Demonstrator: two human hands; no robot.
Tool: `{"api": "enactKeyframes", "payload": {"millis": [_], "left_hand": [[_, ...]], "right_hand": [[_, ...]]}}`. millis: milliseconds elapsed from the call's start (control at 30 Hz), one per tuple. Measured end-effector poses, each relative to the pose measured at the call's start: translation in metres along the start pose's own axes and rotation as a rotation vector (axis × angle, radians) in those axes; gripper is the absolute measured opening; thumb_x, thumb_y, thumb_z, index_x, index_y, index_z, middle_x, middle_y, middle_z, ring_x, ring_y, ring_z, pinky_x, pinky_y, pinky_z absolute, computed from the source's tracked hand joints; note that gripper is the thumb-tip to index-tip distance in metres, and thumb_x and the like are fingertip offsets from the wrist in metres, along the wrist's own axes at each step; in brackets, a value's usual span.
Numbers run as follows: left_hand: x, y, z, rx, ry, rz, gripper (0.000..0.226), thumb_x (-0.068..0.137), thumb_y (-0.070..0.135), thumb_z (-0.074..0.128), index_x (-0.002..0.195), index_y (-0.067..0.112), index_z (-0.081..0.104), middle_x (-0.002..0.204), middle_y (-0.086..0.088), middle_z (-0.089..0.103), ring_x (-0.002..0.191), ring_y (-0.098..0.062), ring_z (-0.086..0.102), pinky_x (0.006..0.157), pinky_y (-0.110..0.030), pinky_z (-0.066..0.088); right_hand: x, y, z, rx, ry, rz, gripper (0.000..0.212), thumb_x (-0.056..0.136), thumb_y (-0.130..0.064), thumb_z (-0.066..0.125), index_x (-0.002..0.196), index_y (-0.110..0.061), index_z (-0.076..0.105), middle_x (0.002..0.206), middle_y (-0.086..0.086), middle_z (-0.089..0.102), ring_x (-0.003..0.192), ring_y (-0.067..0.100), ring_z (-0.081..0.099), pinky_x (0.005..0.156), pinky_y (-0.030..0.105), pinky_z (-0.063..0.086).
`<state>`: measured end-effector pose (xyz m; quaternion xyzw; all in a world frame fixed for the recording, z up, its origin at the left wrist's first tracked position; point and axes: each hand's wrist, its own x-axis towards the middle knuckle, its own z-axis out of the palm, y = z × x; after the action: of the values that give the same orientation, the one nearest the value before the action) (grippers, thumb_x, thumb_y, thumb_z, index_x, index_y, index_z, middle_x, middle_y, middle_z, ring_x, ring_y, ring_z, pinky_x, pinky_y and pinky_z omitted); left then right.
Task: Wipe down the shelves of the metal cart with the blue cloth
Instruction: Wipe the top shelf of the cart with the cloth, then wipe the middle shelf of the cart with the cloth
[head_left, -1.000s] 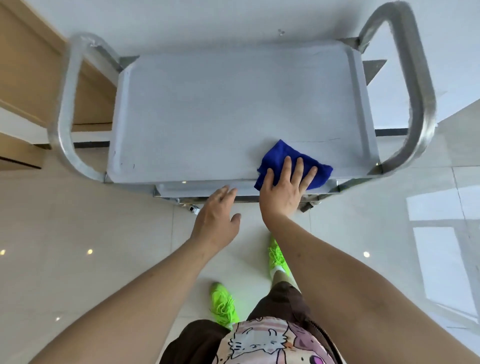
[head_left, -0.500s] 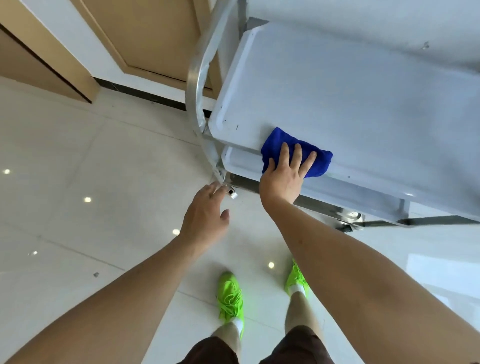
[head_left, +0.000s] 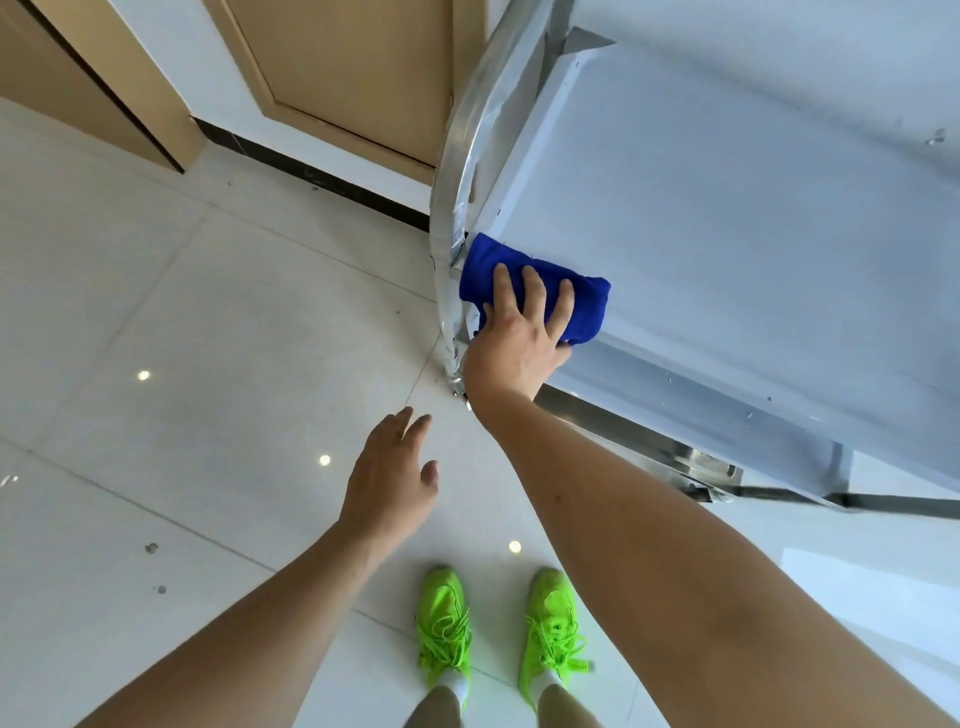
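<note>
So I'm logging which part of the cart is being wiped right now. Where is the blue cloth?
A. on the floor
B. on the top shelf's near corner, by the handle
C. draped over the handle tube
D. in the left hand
B: the right hand presses the blue cloth flat on the top shelf corner beside the handle tube.

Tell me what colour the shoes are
Bright neon green shoes, laces included, seen in the head view, the only one.
</note>
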<state>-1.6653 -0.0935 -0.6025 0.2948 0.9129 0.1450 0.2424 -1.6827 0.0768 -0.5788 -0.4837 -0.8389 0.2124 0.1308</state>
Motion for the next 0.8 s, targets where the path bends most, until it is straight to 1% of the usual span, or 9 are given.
{"api": "enactKeyframes", "payload": {"millis": [67,167,233,300,367,467,567,667,800], "left_hand": [[0.0,0.002,0.011,-0.005,0.005,-0.013,0.055,0.094,0.023,0.054,0.146,0.014,0.04,0.155,-0.009,0.035,0.144,-0.025,0.028,0.115,-0.033,0.025],[-0.001,0.009,0.027,-0.012,0.013,-0.026,0.055,0.093,0.022,0.055,0.146,0.013,0.041,0.154,-0.01,0.037,0.142,-0.025,0.029,0.114,-0.034,0.026],[0.0,0.016,0.038,-0.022,0.017,-0.031,0.056,0.093,0.023,0.055,0.146,0.013,0.04,0.154,-0.009,0.036,0.143,-0.025,0.029,0.113,-0.035,0.028],[0.006,0.022,0.048,-0.042,0.026,-0.038,0.056,0.093,0.023,0.055,0.146,0.013,0.04,0.155,-0.009,0.035,0.143,-0.025,0.027,0.113,-0.035,0.029],[0.012,0.027,0.059,-0.043,0.043,-0.032,0.055,0.093,0.023,0.056,0.146,0.013,0.04,0.155,-0.01,0.035,0.143,-0.026,0.028,0.113,-0.037,0.029],[0.024,0.029,0.073,-0.011,0.068,0.004,0.056,0.092,0.024,0.059,0.144,0.013,0.042,0.152,-0.012,0.038,0.142,-0.027,0.031,0.113,-0.038,0.03],[0.038,0.026,0.086,-0.002,0.098,0.012,0.056,0.09,0.023,0.061,0.143,0.013,0.044,0.151,-0.012,0.041,0.14,-0.028,0.034,0.112,-0.04,0.032],[0.056,0.027,0.095,0.021,0.138,0.043,0.056,0.089,0.023,0.063,0.141,0.013,0.046,0.148,-0.012,0.044,0.138,-0.029,0.037,0.109,-0.041,0.037],[0.089,0.032,0.107,-0.002,0.204,0.083,0.059,0.089,0.022,0.064,0.144,0.015,0.043,0.148,-0.012,0.044,0.138,-0.03,0.037,0.109,-0.042,0.038]], "right_hand": [[-0.006,0.008,0.0,0.017,0.035,-0.086,0.062,0.088,-0.007,0.068,0.144,-0.028,0.051,0.154,0.0,0.042,0.148,0.035,0.017,0.087,0.055,0.041],[-0.017,0.032,0.0,0.021,0.075,-0.291,0.063,0.079,-0.001,0.076,0.136,-0.02,0.061,0.145,0.005,0.053,0.145,0.038,0.03,0.081,0.05,0.042],[-0.023,0.049,0.002,0.031,0.083,-0.394,0.062,0.075,0.003,0.077,0.132,-0.017,0.064,0.138,0.007,0.059,0.142,0.037,0.035,0.079,0.048,0.041],[-0.029,0.064,0.006,0.033,0.059,-0.45,0.06,0.076,0.005,0.074,0.131,-0.016,0.064,0.133,0.007,0.06,0.139,0.034,0.037,0.078,0.048,0.04],[-0.033,0.081,0.013,0.027,0.019,-0.463,0.057,0.077,0.004,0.073,0.129,-0.016,0.064,0.13,0.006,0.061,0.136,0.032,0.041,0.078,0.048,0.041],[-0.038,0.107,0.024,0.021,-0.06,-0.421,0.052,0.079,0.002,0.075,0.128,-0.014,0.064,0.128,0.007,0.062,0.134,0.032,0.045,0.079,0.05,0.044],[-0.036,0.132,0.035,0.003,-0.095,-0.377,0.049,0.082,0.001,0.074,0.127,-0.013,0.064,0.125,0.008,0.063,0.132,0.033,0.048,0.08,0.051,0.045],[-0.027,0.148,0.04,-0.012,-0.128,-0.375,0.04,0.092,-0.007,0.066,0.131,-0.012,0.062,0.125,0.009,0.062,0.129,0.034,0.048,0.083,0.053,0.046],[-0.001,0.163,0.048,-0.017,-0.106,-0.38,0.039,0.1,-0.018,0.058,0.139,-0.013,0.056,0.129,0.008,0.06,0.126,0.032,0.048,0.091,0.052,0.045]]}}
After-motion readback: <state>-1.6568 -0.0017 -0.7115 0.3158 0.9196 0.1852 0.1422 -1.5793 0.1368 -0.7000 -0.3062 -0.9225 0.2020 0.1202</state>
